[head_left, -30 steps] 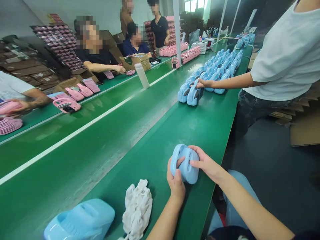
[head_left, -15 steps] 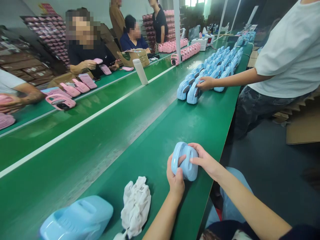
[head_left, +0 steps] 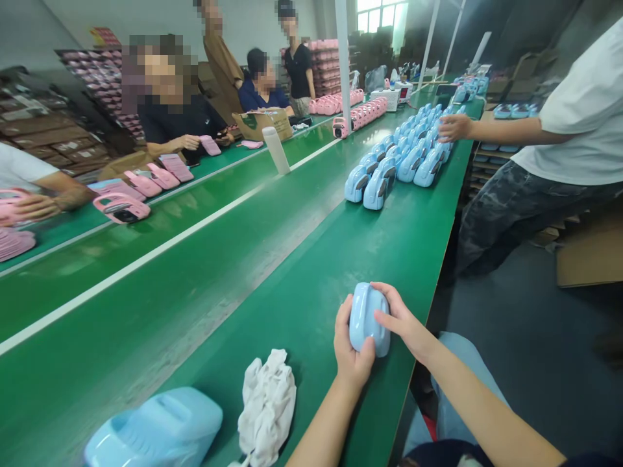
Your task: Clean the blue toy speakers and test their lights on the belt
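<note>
A glossy light-blue plastic casing (head_left: 364, 318) is held between both hands over the green table, near its right edge. My left hand (head_left: 351, 353) wraps its left and lower side, thumb across the bottom. My right hand (head_left: 396, 318) grips its upper right side, with the fingertips behind it partly hidden. To the left on the table lies a crumpled white cloth (head_left: 267, 405). Another light-blue casing (head_left: 156, 428) rests at the bottom left, cut off by the frame's lower edge.
Rows of blue devices (head_left: 413, 146) stand farther up the table (head_left: 311, 285), beside a standing person's hand (head_left: 455, 128). Across the belt, people handle pink parts (head_left: 121, 207). A white post (head_left: 343, 65) and a tilted white tube (head_left: 276, 150) rise from the line.
The held casing has turned so that its handle gap no longer shows, and my left hand has shifted around it. The standing person's hand has moved back from the front blue devices.
</note>
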{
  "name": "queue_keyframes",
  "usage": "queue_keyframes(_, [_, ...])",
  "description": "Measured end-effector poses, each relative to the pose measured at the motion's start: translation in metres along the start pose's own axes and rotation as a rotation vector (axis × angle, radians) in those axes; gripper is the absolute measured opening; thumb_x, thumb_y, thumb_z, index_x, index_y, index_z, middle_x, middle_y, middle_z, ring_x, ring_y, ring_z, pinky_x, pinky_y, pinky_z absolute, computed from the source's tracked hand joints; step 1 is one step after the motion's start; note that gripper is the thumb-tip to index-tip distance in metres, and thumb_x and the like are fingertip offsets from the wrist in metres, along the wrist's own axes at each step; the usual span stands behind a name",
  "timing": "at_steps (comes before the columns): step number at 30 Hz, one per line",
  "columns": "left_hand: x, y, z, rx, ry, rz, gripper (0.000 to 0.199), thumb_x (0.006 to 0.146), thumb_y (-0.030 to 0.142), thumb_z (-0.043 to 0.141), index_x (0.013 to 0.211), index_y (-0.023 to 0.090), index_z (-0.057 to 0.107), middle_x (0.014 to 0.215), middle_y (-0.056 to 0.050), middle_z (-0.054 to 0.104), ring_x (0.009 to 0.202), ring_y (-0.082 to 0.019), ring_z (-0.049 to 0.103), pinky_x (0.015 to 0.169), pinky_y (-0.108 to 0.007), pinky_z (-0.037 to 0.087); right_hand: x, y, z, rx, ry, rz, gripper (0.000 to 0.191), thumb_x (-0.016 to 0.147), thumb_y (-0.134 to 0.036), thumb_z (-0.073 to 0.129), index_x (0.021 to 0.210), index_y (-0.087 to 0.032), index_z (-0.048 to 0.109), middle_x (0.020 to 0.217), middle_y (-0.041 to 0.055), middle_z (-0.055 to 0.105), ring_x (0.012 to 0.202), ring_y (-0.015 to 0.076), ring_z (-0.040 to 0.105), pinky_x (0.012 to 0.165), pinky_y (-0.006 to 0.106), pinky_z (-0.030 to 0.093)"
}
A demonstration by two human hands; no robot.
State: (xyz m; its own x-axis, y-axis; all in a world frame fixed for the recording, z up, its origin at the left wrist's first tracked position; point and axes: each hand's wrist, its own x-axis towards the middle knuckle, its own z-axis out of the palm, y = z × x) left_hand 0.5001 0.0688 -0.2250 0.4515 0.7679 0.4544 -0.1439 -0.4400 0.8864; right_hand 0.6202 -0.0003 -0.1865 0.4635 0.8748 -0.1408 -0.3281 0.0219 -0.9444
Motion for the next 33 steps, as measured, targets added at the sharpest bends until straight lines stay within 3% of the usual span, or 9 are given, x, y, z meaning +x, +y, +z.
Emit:
queue_keyframes(5, [0.000, -0.002, 0.000, 0.049, -0.110, 0.143, 0.062, 0.082, 0.047, 0.056, 0.137, 0.021, 0.044, 0.138, -0.016, 0.050, 0.126, -0.036, 0.047, 0.103, -0.054, 0.038, 0.005, -0.004, 0.006, -0.075, 0.062, -0.002, 0.058, 0.068, -0.034, 0.070, 0.118, -0.025, 0.042, 0.120, 0.0046, 0.051, 0.111, 0.0243, 0.050, 0.097, 0.038, 0.039])
queue_keyframes(10, [-0.001, -0.002, -0.001, 0.015, -0.166, 0.170, 0.065, 0.083, 0.050, 0.054, 0.140, 0.023, 0.039, 0.143, -0.015, 0.045, 0.132, -0.035, 0.040, 0.106, -0.053, 0.035, 0.003, -0.003, 0.014, -0.019, 0.163, -0.003, 0.047, 0.070, -0.031, 0.062, 0.113, -0.024, 0.044, 0.110, 0.0034, 0.056, 0.099, 0.0226, 0.056, 0.086, 0.035, 0.044])
queue_keyframes(16, [-0.004, 0.001, -0.005, -0.189, -0.151, -0.069, 0.054, 0.091, 0.054, 0.036, 0.131, 0.022, 0.054, 0.137, -0.012, 0.053, 0.130, -0.031, 0.045, 0.108, -0.046, 0.036, 0.001, 0.003, 0.009, 0.018, 0.142, 0.015, 0.049, 0.069, -0.037, 0.065, 0.112, -0.025, 0.046, 0.111, 0.0035, 0.057, 0.104, 0.0245, 0.055, 0.089, 0.035, 0.043])
queue_keyframes(21, [-0.004, -0.001, -0.001, -0.236, -0.111, -0.169, 0.054, 0.089, 0.057, 0.040, 0.127, 0.024, 0.058, 0.139, -0.009, 0.051, 0.131, -0.029, 0.043, 0.112, -0.045, 0.030, 0.001, 0.006, 0.003, -0.010, 0.093, 0.026, 0.050, 0.071, -0.039, 0.065, 0.115, -0.026, 0.045, 0.113, 0.0042, 0.058, 0.107, 0.0251, 0.054, 0.091, 0.035, 0.042])
queue_keyframes(27, [0.010, -0.010, 0.006, -0.424, 0.137, -0.530, 0.067, 0.081, 0.071, 0.041, 0.121, 0.021, 0.061, 0.141, -0.011, 0.050, 0.134, -0.028, 0.038, 0.109, -0.043, 0.036, 0.001, 0.008, 0.006, 0.021, 0.154, -0.030, 0.047, 0.068, -0.037, 0.064, 0.112, -0.025, 0.049, 0.110, 0.0040, 0.059, 0.100, 0.0252, 0.056, 0.087, 0.036, 0.044])
queue_keyframes(33, [0.016, 0.000, 0.007, -0.401, 0.135, -0.549, 0.071, 0.076, 0.076, 0.044, 0.112, 0.020, 0.066, 0.131, -0.012, 0.058, 0.129, -0.028, 0.045, 0.111, -0.044, 0.032, 0.002, 0.010, 0.002, -0.018, 0.149, -0.032, 0.049, 0.065, -0.036, 0.064, 0.110, -0.025, 0.050, 0.107, 0.0040, 0.059, 0.099, 0.0250, 0.054, 0.086, 0.036, 0.042])
